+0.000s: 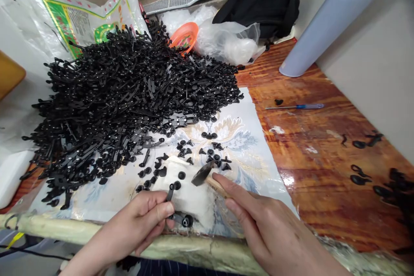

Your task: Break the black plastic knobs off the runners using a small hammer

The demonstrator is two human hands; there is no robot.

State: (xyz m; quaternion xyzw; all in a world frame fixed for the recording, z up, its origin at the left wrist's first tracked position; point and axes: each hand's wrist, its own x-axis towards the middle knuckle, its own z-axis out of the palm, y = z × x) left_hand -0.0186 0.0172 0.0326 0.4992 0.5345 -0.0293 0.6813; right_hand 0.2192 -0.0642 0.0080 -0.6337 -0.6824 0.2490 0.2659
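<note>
My left hand (147,217) pinches a small black plastic part (170,193) between thumb and fingers. One end of it sticks up past the thumb, and a piece with a round cap (186,221) shows below the fingertips. In my right hand (270,222) is a hammer (202,174), gripped by its wooden handle with the dark metal head pointing left. The head is over a whitish pad (199,202) at the table's front. A loose round black cap (181,175) rests on that pad, left of the hammer head. Several similar caps and pegs (211,152) lie just behind.
A large heap of black plastic parts (129,90) covers the left and back of the patterned sheet (258,159). Behind it are a printed plastic sack (80,17), an orange dish (185,36) and a black bag (258,4). A screwdriver (305,106) lies on the right.
</note>
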